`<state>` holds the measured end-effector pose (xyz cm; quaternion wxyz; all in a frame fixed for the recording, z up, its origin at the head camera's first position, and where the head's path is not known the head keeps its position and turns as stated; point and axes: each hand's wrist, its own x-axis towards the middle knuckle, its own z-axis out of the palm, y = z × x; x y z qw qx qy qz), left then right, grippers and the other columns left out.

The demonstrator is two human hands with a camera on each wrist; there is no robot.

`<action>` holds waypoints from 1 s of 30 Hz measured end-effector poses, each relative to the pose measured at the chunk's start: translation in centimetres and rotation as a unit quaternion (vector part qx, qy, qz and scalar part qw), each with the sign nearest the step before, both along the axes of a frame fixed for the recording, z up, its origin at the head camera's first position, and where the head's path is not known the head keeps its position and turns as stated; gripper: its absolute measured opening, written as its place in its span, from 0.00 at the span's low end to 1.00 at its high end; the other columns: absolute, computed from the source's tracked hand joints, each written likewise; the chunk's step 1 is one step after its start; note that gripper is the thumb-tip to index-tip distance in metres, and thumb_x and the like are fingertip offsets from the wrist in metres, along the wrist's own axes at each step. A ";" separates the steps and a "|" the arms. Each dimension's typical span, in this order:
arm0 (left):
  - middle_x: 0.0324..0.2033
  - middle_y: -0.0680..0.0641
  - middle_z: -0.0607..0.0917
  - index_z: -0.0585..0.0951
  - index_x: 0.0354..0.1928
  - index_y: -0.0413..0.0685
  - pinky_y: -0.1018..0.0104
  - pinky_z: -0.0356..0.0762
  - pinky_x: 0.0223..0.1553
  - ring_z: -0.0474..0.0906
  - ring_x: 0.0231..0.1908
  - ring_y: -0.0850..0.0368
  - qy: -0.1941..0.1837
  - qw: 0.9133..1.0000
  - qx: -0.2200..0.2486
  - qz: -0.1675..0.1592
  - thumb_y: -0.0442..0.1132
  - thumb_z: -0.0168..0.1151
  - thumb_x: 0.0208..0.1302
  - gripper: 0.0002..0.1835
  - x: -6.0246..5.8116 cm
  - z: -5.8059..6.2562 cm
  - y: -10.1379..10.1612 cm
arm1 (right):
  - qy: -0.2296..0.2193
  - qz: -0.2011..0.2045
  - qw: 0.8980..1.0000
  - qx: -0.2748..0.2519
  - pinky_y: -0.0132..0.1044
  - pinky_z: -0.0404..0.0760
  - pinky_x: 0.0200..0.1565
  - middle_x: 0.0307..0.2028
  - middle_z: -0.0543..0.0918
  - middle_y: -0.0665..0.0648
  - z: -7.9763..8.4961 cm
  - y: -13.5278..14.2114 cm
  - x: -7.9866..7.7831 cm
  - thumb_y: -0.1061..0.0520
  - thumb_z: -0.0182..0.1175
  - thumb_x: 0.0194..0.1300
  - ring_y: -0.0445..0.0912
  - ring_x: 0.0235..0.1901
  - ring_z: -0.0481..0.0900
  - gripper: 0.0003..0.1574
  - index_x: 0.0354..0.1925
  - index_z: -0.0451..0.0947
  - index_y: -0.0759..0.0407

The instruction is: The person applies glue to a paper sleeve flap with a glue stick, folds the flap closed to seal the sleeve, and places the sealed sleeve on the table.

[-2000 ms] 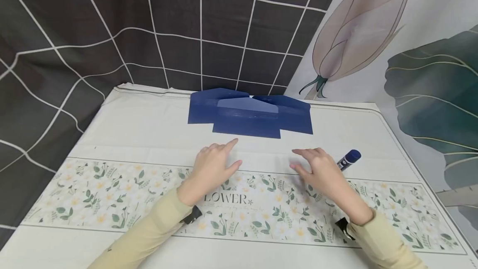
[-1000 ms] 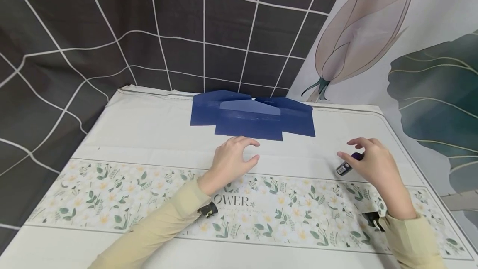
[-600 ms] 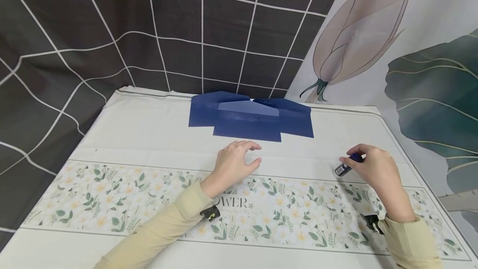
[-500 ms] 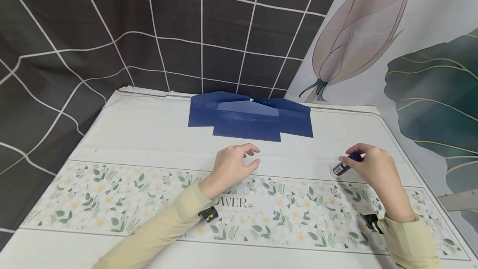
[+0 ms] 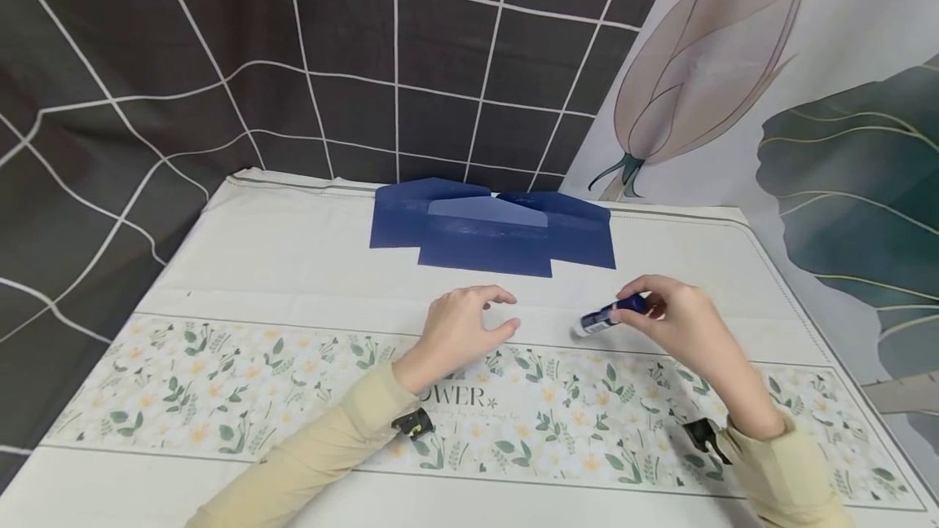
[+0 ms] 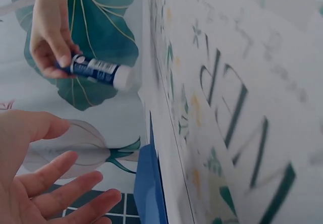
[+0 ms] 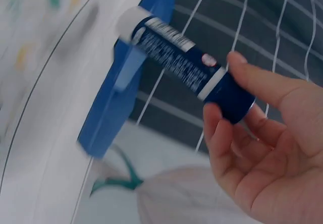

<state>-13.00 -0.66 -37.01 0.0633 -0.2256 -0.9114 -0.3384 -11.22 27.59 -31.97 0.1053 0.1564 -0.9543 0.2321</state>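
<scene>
My right hand [image 5: 684,323] pinches a glue stick [image 5: 603,319] by its dark blue cap, between thumb and fingers. In the right wrist view the glue stick [image 7: 171,57] shows a printed blue barrel and a white base; its cap is on. The stick is tilted, white end pointing left and down, over the white part of the cloth. My left hand [image 5: 456,328] hovers with loosely bent fingers and holds nothing, as the left wrist view also shows. Beyond both hands lie several dark blue envelopes [image 5: 484,255], overlapping, their flaps raised.
A white tablecloth [image 5: 279,243] with a floral printed band [image 5: 242,389] covers the table. Behind its far edge hangs a dark curtain [image 5: 440,47] with white grid lines. A pale curtain with plant prints [image 5: 711,72] hangs at the right.
My right hand moved right to the glue stick, took it by the cap, and has carried it left toward the middle. My left hand shifted slightly right. The envelopes stayed put.
</scene>
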 end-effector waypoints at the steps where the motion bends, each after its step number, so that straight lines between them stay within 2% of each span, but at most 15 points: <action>1: 0.46 0.55 0.87 0.84 0.48 0.58 0.60 0.78 0.36 0.84 0.40 0.55 -0.001 1.000 0.001 -0.004 0.52 0.65 0.58 0.16 0.1 0.1 0.1 | -0.006 0.012 1.000 -0.009 0.28 0.74 0.25 0.27 0.84 0.50 0.0 -0.5 0.0 0.56 0.73 0.53 0.34 0.23 0.76 0.11 0.36 0.83 0.53; 8: 0.53 0.54 0.84 0.80 0.54 0.60 0.62 0.79 0.40 0.82 0.46 0.56 0.004 0.999 0.001 -0.051 0.54 0.67 0.57 0.23 1.0 0.7 0.6 | -0.030 0.094 0.993 -0.070 0.30 0.79 0.29 0.30 0.85 0.47 -0.1 -3.7 0.2 0.57 0.72 0.53 0.33 0.25 0.79 0.11 0.37 0.82 0.52; 12: 0.50 0.54 0.85 0.80 0.55 0.59 0.63 0.79 0.42 0.83 0.46 0.57 0.007 0.997 0.003 -0.079 0.57 0.68 0.55 0.25 1.4 0.8 0.7 | -0.034 0.117 0.988 -0.098 0.28 0.81 0.32 0.32 0.85 0.48 -0.4 -4.8 0.4 0.58 0.72 0.53 0.32 0.27 0.80 0.11 0.37 0.82 0.53; 15: 0.44 0.55 0.87 0.81 0.53 0.59 0.66 0.78 0.40 0.83 0.42 0.60 0.018 0.996 0.013 -0.089 0.57 0.68 0.55 0.24 1.5 0.7 0.7 | -0.029 0.125 0.984 -0.120 0.28 0.82 0.33 0.32 0.86 0.49 -0.7 -5.4 0.5 0.59 0.72 0.52 0.33 0.27 0.80 0.12 0.37 0.82 0.54; 21: 0.36 0.56 0.88 0.84 0.47 0.57 0.74 0.71 0.29 0.78 0.28 0.67 0.038 0.997 0.033 -0.064 0.51 0.70 0.55 0.17 1.7 0.6 0.3 | -0.029 0.134 0.979 -0.153 0.28 0.82 0.34 0.33 0.86 0.51 -1.4 -6.2 0.3 0.60 0.72 0.52 0.33 0.29 0.81 0.14 0.39 0.83 0.55; 26: 0.39 0.54 0.88 0.85 0.46 0.56 0.72 0.73 0.31 0.81 0.31 0.65 0.056 0.997 0.020 -0.058 0.50 0.70 0.54 0.17 2.0 0.7 -0.3 | -0.047 0.160 0.972 -0.163 0.30 0.83 0.36 0.37 0.86 0.52 -1.8 -6.6 0.5 0.61 0.72 0.51 0.35 0.31 0.82 0.18 0.43 0.83 0.57; 30: 0.41 0.54 0.88 0.85 0.46 0.55 0.70 0.77 0.34 0.83 0.36 0.62 0.073 0.995 0.009 -0.063 0.50 0.69 0.55 0.17 2.4 0.9 -0.8 | -0.040 0.187 0.972 -0.138 0.30 0.84 0.37 0.40 0.87 0.53 -1.8 -7.0 0.7 0.60 0.73 0.51 0.37 0.33 0.83 0.20 0.45 0.83 0.57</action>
